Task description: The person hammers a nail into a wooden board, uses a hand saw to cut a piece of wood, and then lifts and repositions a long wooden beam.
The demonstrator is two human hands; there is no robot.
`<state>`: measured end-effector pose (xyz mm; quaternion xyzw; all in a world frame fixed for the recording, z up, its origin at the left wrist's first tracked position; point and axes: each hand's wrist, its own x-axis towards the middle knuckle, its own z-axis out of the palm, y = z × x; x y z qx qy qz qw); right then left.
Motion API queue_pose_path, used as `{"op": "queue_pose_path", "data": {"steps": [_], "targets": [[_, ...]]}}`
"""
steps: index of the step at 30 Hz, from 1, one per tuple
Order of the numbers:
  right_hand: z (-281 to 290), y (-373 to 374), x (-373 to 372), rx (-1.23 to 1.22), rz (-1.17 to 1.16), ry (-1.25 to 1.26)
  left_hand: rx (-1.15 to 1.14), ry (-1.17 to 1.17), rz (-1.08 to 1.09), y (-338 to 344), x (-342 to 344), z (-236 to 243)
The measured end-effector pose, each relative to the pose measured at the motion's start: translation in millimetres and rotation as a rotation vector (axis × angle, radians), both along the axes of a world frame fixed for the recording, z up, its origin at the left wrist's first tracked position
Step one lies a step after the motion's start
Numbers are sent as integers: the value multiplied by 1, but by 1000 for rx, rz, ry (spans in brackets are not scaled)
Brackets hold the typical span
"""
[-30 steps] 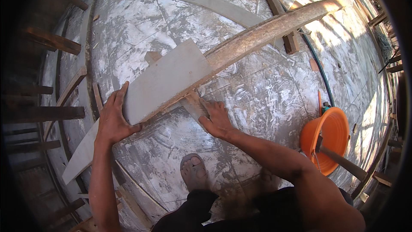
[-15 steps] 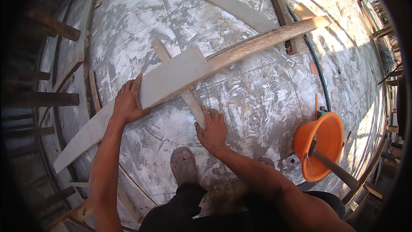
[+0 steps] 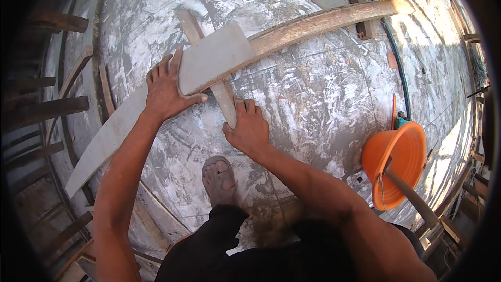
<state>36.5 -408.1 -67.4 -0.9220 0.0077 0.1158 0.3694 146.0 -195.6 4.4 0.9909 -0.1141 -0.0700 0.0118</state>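
A long grey board (image 3: 216, 55) runs from lower left toward the middle, lying over a thick wooden beam (image 3: 318, 27) that reaches up to the right. My left hand (image 3: 169, 91) rests flat on the board, fingers spread, thumb stretched past its near edge. A narrow wooden batten (image 3: 224, 99) crosses under the board, its far end showing on the other side. My right hand (image 3: 249, 131) grips the near end of this batten, thumb on one side and fingers curled on the other.
An orange bucket (image 3: 369, 151) stands on the right, a wooden-handled tool (image 3: 412, 196) leaning in it. A dark hose (image 3: 399, 68) runs behind it. Another timber (image 3: 357, 0) supports the beam's far part. Timber pieces line the left side. My sandaled foot (image 3: 219, 177) is on the stained floor.
My left hand has opened out, its fingers spreading and thumb extending across the board. My right hand keeps its hold on the batten. The whole view has shifted slightly.
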Motion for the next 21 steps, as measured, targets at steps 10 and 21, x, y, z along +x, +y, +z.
{"op": "queue_pose_path", "data": {"steps": [10, 21], "targets": [[-20, -4, -10, 65, -165, -222, -31, -16, 86, -8, 3, 4], [38, -89, 48, -221, 547, 193, -85, -72, 93, -20, -3, -4]]}}
